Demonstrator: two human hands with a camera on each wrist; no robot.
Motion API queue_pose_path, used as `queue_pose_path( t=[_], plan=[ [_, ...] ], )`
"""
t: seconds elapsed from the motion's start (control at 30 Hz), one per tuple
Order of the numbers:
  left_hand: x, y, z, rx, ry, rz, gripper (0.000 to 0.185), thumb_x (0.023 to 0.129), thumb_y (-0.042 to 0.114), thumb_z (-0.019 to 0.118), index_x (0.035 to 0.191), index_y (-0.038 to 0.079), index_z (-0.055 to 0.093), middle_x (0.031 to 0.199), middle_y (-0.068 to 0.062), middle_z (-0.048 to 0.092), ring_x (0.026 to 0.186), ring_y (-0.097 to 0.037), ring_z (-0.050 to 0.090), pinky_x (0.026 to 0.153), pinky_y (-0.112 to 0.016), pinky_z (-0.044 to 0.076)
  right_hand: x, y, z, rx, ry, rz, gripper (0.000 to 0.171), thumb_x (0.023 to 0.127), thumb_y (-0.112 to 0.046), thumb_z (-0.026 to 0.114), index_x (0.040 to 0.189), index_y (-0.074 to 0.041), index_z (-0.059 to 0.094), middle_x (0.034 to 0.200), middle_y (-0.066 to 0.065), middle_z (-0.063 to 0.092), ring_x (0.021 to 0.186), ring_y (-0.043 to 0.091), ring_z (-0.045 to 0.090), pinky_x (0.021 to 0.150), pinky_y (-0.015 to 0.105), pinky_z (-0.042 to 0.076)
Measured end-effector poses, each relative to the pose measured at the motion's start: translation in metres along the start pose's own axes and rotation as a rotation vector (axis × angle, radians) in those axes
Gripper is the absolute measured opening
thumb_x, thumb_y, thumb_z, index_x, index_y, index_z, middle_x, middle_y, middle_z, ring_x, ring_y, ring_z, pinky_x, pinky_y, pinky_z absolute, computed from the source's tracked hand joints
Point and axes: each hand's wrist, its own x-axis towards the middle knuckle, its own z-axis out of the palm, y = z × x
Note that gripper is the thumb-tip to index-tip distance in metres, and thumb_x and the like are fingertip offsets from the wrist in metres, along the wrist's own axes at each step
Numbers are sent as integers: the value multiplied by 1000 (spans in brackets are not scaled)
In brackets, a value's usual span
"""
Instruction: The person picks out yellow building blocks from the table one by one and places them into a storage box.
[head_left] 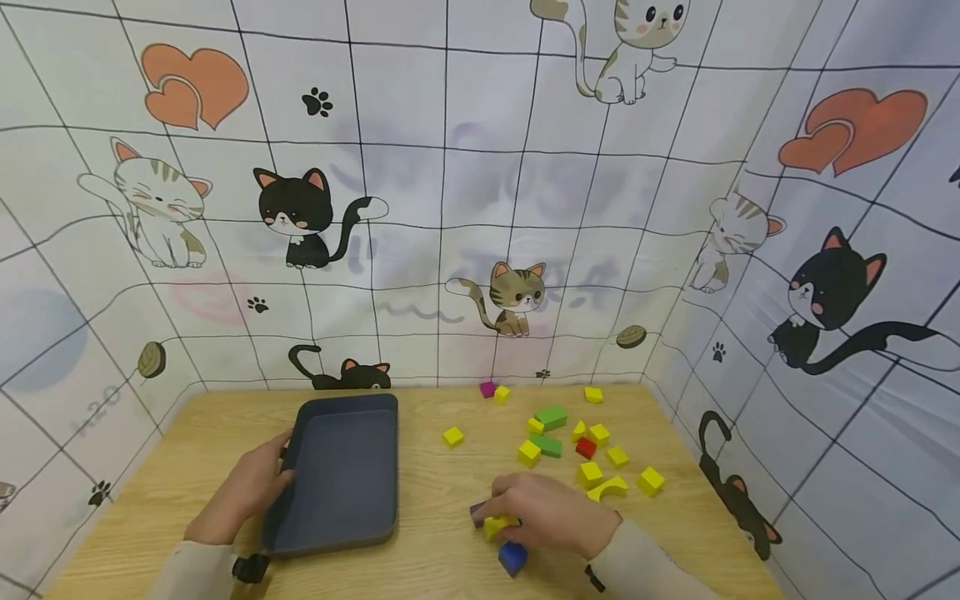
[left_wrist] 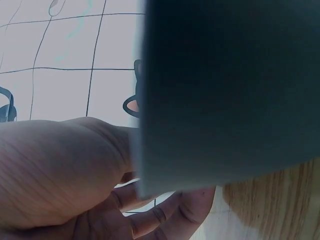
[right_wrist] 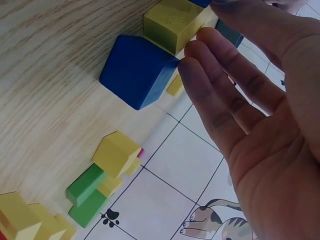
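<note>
In the right grip (head_left: 551, 515) sits a yellow block (head_left: 497, 527).

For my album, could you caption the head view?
Left hand gripping a grey tray, right hand at a yellow block.

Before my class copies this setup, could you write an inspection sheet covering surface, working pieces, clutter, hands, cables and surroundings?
Surface: light wood-grain tabletop.
Working pieces: grey tray; yellow block with a blue block beside it.
Clutter: loose yellow blocks, green blocks, a red block and a magenta block, toward the right and back.
Hands: left hand grips the tray's left edge; right hand is at the yellow block, grip unclear.
Cables: nothing seen.
Surroundings: white wall covering with black grid lines and cartoon cats.
</note>
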Motion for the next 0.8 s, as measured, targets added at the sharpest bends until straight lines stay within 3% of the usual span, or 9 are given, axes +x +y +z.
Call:
queue_pose_path(
  t=[0.23, 0.63, 0.8],
  plan=[
    [0, 0, 2, -1, -16, -25, 76, 101, -4, 78, 163, -26, 40, 137, -48, 70, 124, -60, 75, 101, -68, 64, 7, -1, 3, -41, -18, -14, 42, 102, -26, 92, 142, -38, 84, 119, -17, 76, 94, -8, 57, 89, 15, 57],
    [2, 0, 0, -6, -6, -16, 76, 100, -4, 77, 163, -26, 40, 136, -47, 71, 123, -60, 75, 100, -67, 65, 17, -2, 3, -70, -22, -38, 28, 101, -21, 93, 125, -34, 91, 115, -14, 76, 94, -5, 59, 87, 15, 57],
    [1, 1, 1, -3, -2, -8, 75, 101, -4, 77, 162, -26, 41, 137, -48, 70, 123, -60, 75, 100, -67, 65, 20, -4, 2, -67, -36, -32, 28, 102, -20, 92, 127, -33, 91, 118, -13, 77, 95, -5, 60, 89, 15, 58]
  ],
)
